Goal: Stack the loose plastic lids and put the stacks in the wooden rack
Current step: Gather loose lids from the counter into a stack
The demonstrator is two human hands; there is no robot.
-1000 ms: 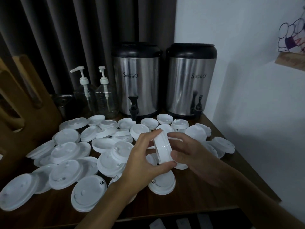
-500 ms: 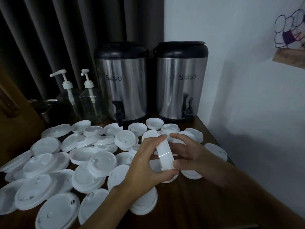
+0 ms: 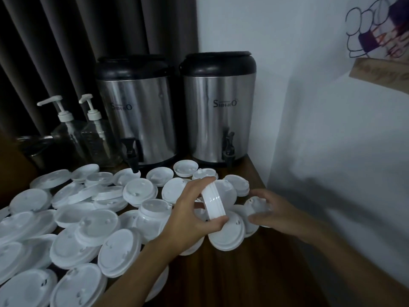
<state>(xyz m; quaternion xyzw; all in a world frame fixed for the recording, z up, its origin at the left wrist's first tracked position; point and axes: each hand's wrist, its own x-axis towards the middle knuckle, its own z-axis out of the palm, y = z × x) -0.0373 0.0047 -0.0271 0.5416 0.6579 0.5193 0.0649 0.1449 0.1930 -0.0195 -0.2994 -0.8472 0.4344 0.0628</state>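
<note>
The left arm comes up from the bottom and leans to the right. The left grip [image 3: 190, 210] is curled round a stack [image 3: 214, 202] of lids turned on its edge, with fingers on top and the thumb below. The right arm comes in from the lower right corner. The right grip [image 3: 274, 209] is just beside the left one, its fingers and thumb bent round a lid [image 3: 257, 207]. It is blurry, so whether it holds the lid is unclear. The two grips do not touch.

Dim corner, wooden table [image 3: 254, 273]
Dark curtain [image 3: 66, 52] hangs beyond the left hand [image 3: 190, 220]; a white wall [image 3: 309, 107] bearing a drawing [image 3: 376, 29] rises beside the right hand [image 3: 274, 211].
</note>
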